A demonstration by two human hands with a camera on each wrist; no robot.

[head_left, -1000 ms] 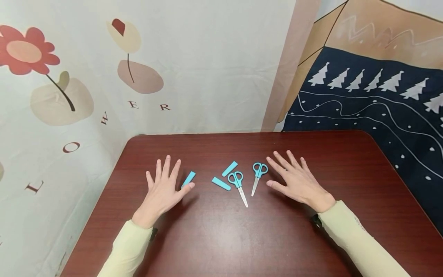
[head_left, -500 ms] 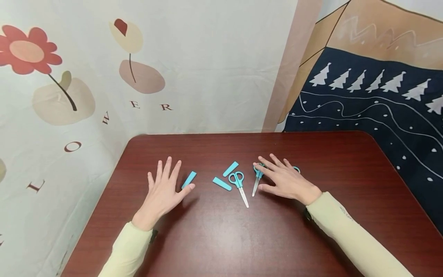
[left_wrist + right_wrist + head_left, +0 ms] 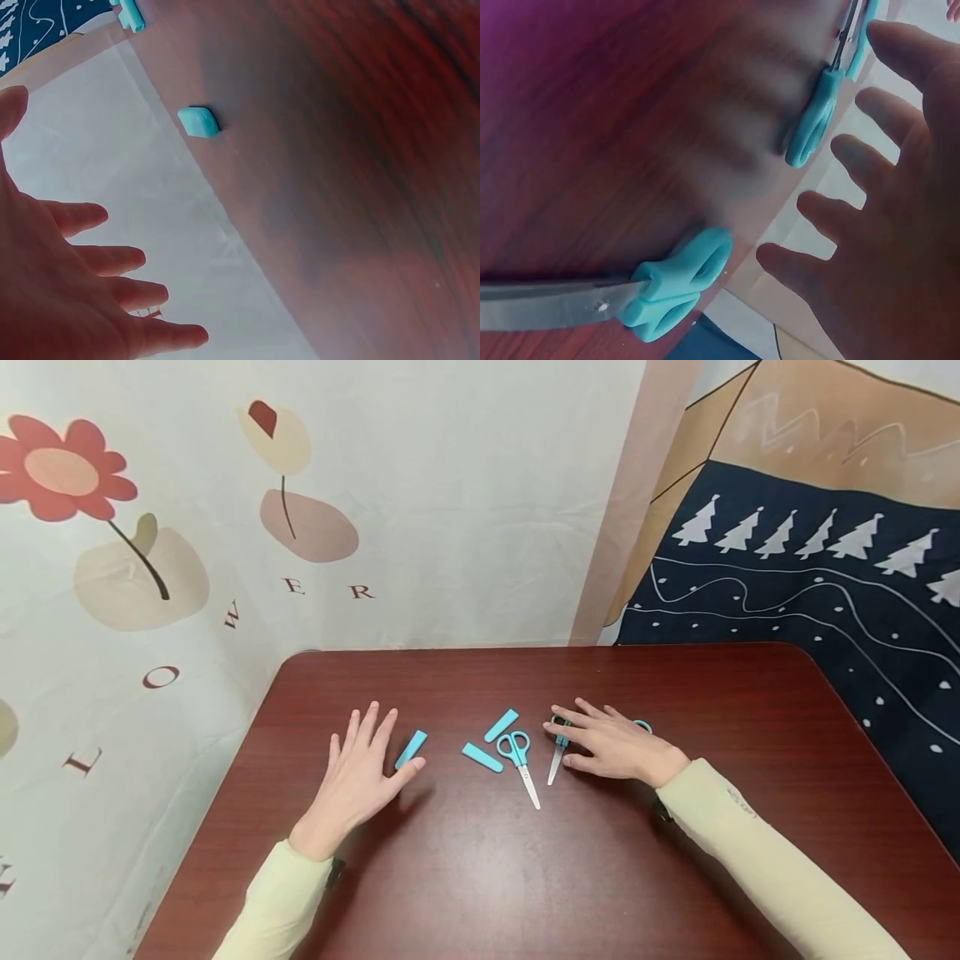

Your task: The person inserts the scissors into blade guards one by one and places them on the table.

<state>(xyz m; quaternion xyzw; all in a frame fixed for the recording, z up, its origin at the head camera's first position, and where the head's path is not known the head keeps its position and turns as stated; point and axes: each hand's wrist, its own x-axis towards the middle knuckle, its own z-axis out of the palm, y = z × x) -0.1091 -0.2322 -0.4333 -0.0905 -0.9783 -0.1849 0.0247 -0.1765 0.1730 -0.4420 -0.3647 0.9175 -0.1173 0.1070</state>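
Observation:
In the head view my left hand (image 3: 358,781) hovers with spread fingers beside a turquoise scissors sheath (image 3: 411,749), apart from it in the left wrist view. My right hand (image 3: 611,743) hangs over a pair of scissors (image 3: 557,764), its fingers covering part of the turquoise handles. A second pair of scissors (image 3: 519,762) lies just left of that, blade toward me. Under the right hand, a third pair shows only a bit of handle (image 3: 642,725); the right wrist view shows its turquoise handles (image 3: 679,281) and metal blade. Neither hand holds anything.
Two more turquoise sheaths (image 3: 482,757) (image 3: 501,725) lie at mid-table beside the scissors. Everything rests on a dark red-brown table (image 3: 480,877). A printed cloth (image 3: 465,527) hangs behind the far edge, and a dark blue one with white trees (image 3: 795,585) hangs at right.
My right hand has moved left and down over the scissors, partly covering one pair and uncovering a bit of another's handle. My left hand has barely shifted, its fingers slightly closer together.

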